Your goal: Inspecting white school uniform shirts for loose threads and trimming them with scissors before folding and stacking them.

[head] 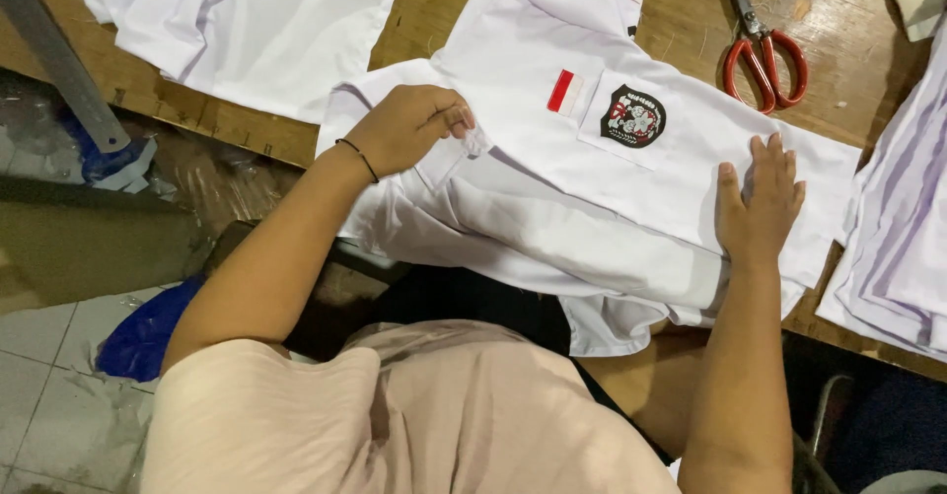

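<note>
Your left hand (409,127) curls its fingers around a fold of the white shirt (631,198) at its collar end, while your right hand (760,203) lies flat, fingers spread, on the shirt's lower part. A red-and-white patch (564,92) and a dark round badge (632,116) sit between your hands. Red-handled scissors (762,55) lie on the wooden bench (434,6) beyond, well apart from both hands.

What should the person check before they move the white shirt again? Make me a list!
1. Left hand grips the fabric: ok, fingers curled on a fold.
2. Right hand holds the white shirt down: ok, palm flat.
3. Shirt fully on the wooden table: not ok, its edge hangs over.
4. Scissors away from both hands: ok, lying apart.
5. Pocket badge showing: ok, face up.
6. Folded layers even underneath: cannot tell.
</note>
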